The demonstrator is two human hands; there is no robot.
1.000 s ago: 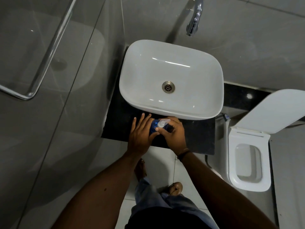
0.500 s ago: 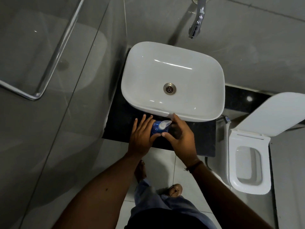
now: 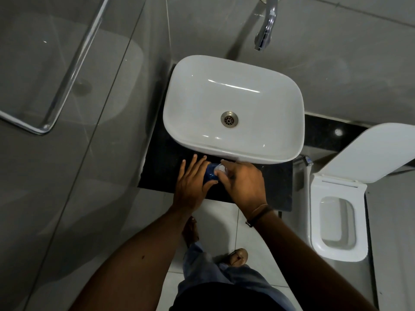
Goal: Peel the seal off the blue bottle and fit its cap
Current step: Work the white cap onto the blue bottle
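Note:
The blue bottle point(image 3: 210, 173) stands on the black counter point(image 3: 161, 169) just in front of the white basin, mostly hidden between my hands. My left hand point(image 3: 193, 182) wraps its left side, fingers stretched along it and thumb under. My right hand point(image 3: 241, 180) comes over from the right, and its fingertips pinch the pale white cap point(image 3: 219, 169) on the bottle's top. I cannot make out any seal.
The white basin point(image 3: 233, 108) sits right behind the bottle, with a chrome tap point(image 3: 266, 30) above it. An open toilet point(image 3: 336, 223) stands to the right. A glass shower panel with a chrome handle point(image 3: 74, 63) fills the left. My feet are on pale floor tiles below.
My right hand has turned and closed over the white cap, so less of the bottle shows. The left hand has kept its hold. The view has shifted slightly.

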